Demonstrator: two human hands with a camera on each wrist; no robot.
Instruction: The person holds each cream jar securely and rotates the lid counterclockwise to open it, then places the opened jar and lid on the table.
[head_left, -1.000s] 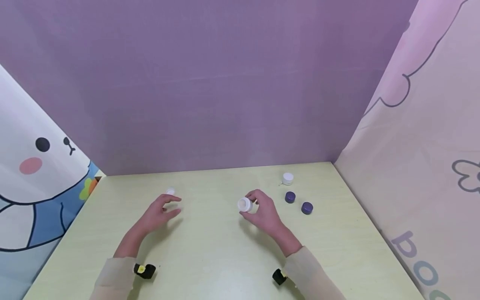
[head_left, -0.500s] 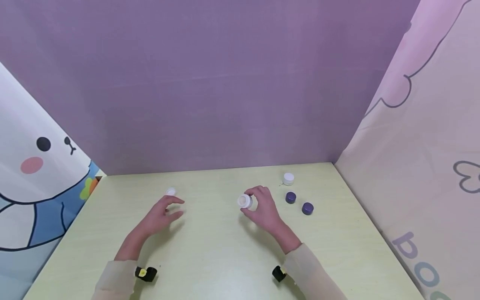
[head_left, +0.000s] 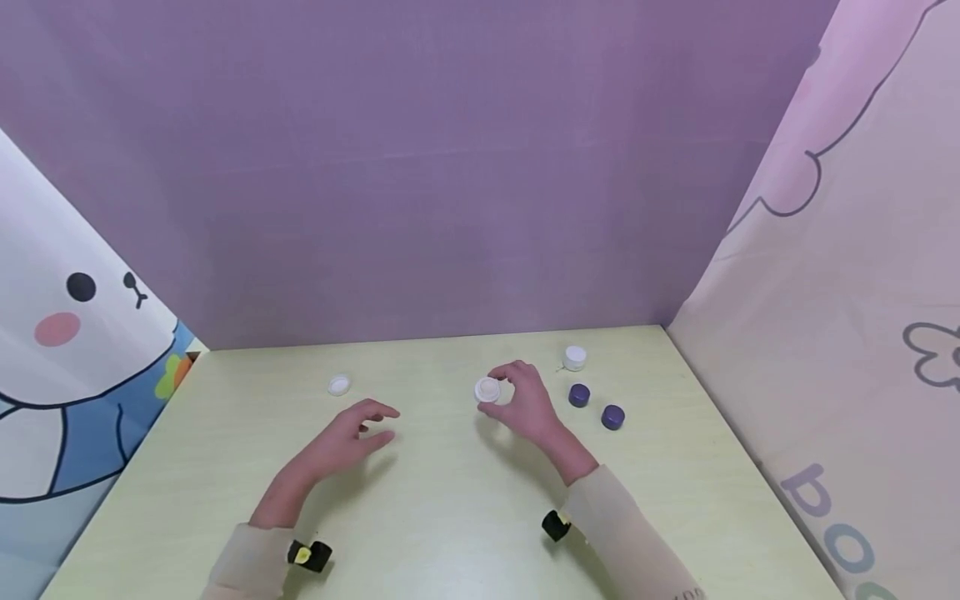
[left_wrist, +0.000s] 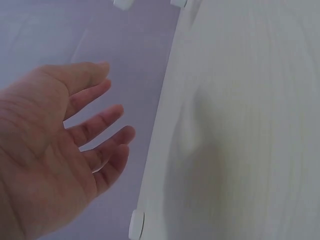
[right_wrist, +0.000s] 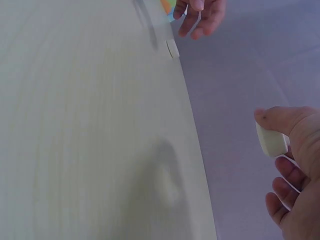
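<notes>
My right hand [head_left: 527, 404] pinches a small white round jar [head_left: 487, 390] between thumb and index finger, above the table. Its round top faces the head camera. In the right wrist view the jar [right_wrist: 272, 140] shows its pale side, with the other fingers loosely bent below. My left hand [head_left: 352, 439] hovers over the table with thumb and fingers apart and nothing in them; the left wrist view shows its bare palm [left_wrist: 45, 155]. A flat white round lid [head_left: 339, 384] lies on the table beyond the left hand.
Right of the right hand, a white round jar [head_left: 574, 358] and two purple round pieces, one nearer the middle [head_left: 578, 395] and one farther right [head_left: 612, 417], sit on the pale wooden table [head_left: 450, 517]. A purple cloth [head_left: 435, 183] hangs behind; printed cloths flank both sides.
My left hand has moved right and a little nearer, uncovering the white lid. My right hand has shifted slightly away with the jar, whose top has tilted toward the head camera.
</notes>
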